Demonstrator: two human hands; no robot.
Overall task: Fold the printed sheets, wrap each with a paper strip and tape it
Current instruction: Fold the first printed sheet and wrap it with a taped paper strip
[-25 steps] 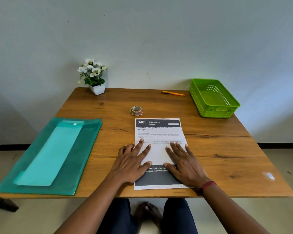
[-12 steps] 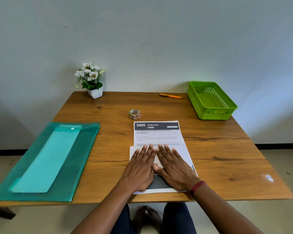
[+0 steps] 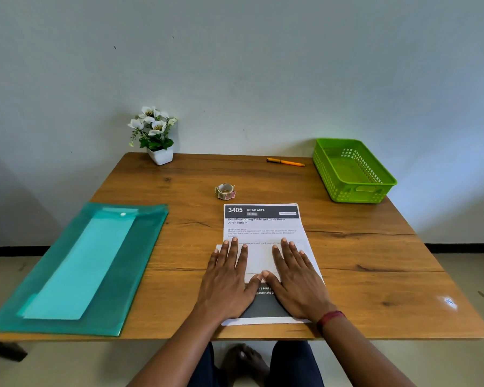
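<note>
**Hands slid apart across the folded flap**

Since half a second ago both hands have spread outward from the middle of the page; they were side by side, now only the thumb tips meet at the centre. The camera has also tipped a little, nothing else on the table point(image 3: 361, 261) has shifted

Progress, as I read it: early. The printed sheet point(image 3: 263, 227) lies at the near middle of the table, its header end pointing away from me. A white flap point(image 3: 259, 258) is turned up over the middle of the sheet and is being pressed flat, so the first fold is only being creased. A dark printed band shows under the palms, I think from a sheet below, but I can't tell for sure. Wrapping and taping not started: the paper strip point(image 3: 78, 266) sits inside the teal folder point(image 3: 146, 241) well to the left, the tape roll point(image 3: 225, 190) stands untouched just beyond the sheet. The green basket point(image 3: 355, 195) at the far right holds nothing

Hand pose: left hand point(image 3: 227, 280) flat, palm down, fingers straight and slightly fanned on the flap's left part. Right hand point(image 3: 296, 277) mirrors it on the right part, a red wristband point(image 3: 330, 317) on that wrist. Neither hand grips anything, both just press
</note>
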